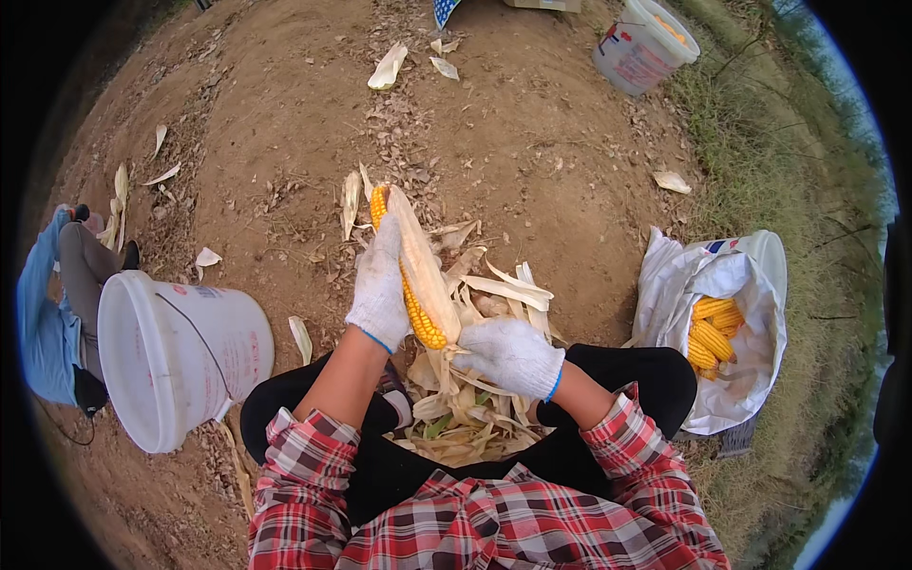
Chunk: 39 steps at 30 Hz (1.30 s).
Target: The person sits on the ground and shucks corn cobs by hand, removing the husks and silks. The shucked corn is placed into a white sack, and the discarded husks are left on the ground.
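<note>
In front of me is a partly husked ear of yellow corn (423, 313), tilted with its stem end towards my right hand. My left hand (380, 285), in a white knit glove, grips the ear along its left side. One strip of pale dry husk (426, 263) still lies along the cob. The gloved right hand (511, 356) is closed at the stem end, around husk that its fingers partly hide. Beneath both hands, a heap of stripped husks (470, 427) lies between my legs.
A white plastic bucket (206, 356) lies tipped at the left, near a seated person (53, 313). On the right, a white woven sack (759, 385) holds several husked ears (712, 338) beside another bucket (769, 260). One more bucket (634, 64) stands at far right. Loose husks (388, 68) dot the soil.
</note>
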### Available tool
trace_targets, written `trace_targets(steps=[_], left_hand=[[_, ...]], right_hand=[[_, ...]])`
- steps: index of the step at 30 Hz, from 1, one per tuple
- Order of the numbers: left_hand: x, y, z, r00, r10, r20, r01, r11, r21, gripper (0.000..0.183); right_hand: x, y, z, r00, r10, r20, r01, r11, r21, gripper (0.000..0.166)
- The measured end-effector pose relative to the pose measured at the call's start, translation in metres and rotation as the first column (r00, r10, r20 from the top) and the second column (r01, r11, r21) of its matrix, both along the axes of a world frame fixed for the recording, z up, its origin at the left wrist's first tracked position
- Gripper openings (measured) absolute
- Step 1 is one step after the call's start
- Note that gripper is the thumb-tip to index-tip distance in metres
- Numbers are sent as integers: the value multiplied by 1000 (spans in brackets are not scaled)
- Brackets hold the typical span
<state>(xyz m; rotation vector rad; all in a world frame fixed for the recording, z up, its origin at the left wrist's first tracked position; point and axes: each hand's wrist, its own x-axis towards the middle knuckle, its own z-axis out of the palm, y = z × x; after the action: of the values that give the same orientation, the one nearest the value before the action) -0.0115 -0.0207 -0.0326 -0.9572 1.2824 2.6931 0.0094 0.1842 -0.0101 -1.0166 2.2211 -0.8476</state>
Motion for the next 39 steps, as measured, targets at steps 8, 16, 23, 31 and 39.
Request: trace_targets(steps=[8,16,23,31,39], left_hand=[[6,12,20,967,-247,63,234,960,156,66],[9,18,33,929,-368,-33,368,918,146,67],[12,14,11,959,-276,-72,272,960,-61,40],[22,31,-8,801,-502,325,595,615,-517,50],[29,30,-7,801,-573,175,577,662,-479,40]], right_hand=[[11,16,10,905,113,410,-42,983,-177,36],[31,6,10,898,352,263,-332,936,-118,40],[-5,23,-12,995,-28,-96,47,980,195,69],[-34,2,27,785,-540,302,601,782,-163,67],[-37,-1,2,718,-559,416,679,695,-237,25]])
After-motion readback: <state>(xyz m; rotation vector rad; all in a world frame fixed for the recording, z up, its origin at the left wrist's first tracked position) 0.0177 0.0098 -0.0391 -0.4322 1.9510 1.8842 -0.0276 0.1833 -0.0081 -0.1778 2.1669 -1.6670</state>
